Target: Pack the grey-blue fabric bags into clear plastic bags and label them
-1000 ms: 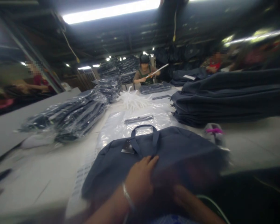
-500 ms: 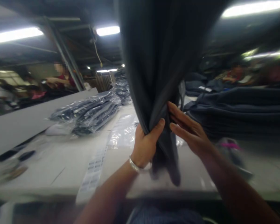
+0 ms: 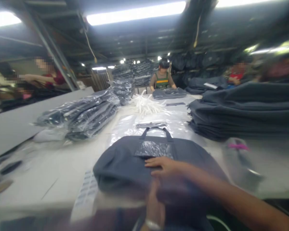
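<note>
A dark blue-grey fabric bag [image 3: 120,160] with two strap handles lies on the table in front of me. On its upper side, below the handles, is a shiny dark plastic-covered piece [image 3: 154,149]. My right hand [image 3: 165,166] rests on the bag just below that piece, its fingers stretched out and holding nothing. Close to the bag's near edge is my left hand [image 3: 155,199], with a pale bracelet at its wrist. Blur and the right hand obscure its fingers, so its grip does not show.
Clear plastic bags [image 3: 125,126] lie beyond the bag, with a bundle of white strips [image 3: 145,103] behind. Plastic-wrapped goods [image 3: 86,112] are heaped left; a tall stack of dark fabric [image 3: 243,112] stands right. A label sheet [image 3: 85,192] lies front left. A co-worker [image 3: 163,78] stands across the table.
The dark fabric that hung folded before my face now lies spread on the table as a bag. My left hand has dropped towards me; my right hand has moved down onto the bag.
</note>
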The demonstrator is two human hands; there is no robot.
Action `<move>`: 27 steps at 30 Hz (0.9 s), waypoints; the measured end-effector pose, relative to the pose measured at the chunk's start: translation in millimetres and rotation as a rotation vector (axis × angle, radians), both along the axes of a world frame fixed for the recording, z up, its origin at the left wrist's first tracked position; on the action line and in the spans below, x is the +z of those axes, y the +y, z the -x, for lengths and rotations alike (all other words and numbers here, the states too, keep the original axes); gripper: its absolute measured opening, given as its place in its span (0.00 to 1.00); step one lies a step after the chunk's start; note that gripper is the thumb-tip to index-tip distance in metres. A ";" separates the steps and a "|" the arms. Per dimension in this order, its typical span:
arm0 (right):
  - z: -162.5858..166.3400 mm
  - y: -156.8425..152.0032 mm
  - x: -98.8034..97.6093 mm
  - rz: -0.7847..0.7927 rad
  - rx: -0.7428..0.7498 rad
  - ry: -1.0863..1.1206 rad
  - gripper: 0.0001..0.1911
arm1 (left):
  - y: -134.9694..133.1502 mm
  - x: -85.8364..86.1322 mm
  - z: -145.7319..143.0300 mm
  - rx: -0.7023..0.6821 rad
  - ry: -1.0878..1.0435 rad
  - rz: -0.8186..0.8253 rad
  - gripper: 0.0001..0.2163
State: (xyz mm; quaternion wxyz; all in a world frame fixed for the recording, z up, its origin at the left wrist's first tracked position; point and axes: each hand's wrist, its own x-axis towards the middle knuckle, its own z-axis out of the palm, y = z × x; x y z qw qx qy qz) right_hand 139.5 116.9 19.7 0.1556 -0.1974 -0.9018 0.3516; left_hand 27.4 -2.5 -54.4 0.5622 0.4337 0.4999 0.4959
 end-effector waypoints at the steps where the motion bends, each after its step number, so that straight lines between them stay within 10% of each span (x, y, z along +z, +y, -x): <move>1: 1.2 -5.7 -11.4 0.026 0.003 -0.005 0.29 | -6.5 -10.0 -0.3 0.030 -0.047 0.058 0.25; 4: -0.5 -19.3 -26.6 0.044 0.001 0.017 0.31 | -24.6 -21.8 7.4 -0.029 -0.236 0.341 0.30; 7: -7.0 -21.7 -28.6 0.025 0.048 0.054 0.30 | -32.7 4.6 27.3 -0.522 -0.157 0.510 0.32; 10: -10.9 -21.8 -28.0 0.019 0.082 0.089 0.28 | -19.3 59.9 48.2 -0.834 0.230 0.129 0.23; 13: -12.6 -22.2 -18.9 0.101 0.087 0.105 0.23 | 11.7 96.3 61.8 -0.487 0.616 -0.272 0.18; 17: -22.1 6.9 7.5 0.303 -0.082 0.007 0.16 | 39.9 63.7 68.2 -0.437 1.139 -0.412 0.25; 22: -41.9 104.1 13.8 0.122 -0.959 0.033 0.24 | 30.3 2.2 67.1 -0.435 1.343 -0.528 0.27; 27: -44.7 164.7 -3.3 0.303 -1.095 -0.020 0.40 | 25.2 -0.6 69.5 -0.407 1.345 -0.562 0.29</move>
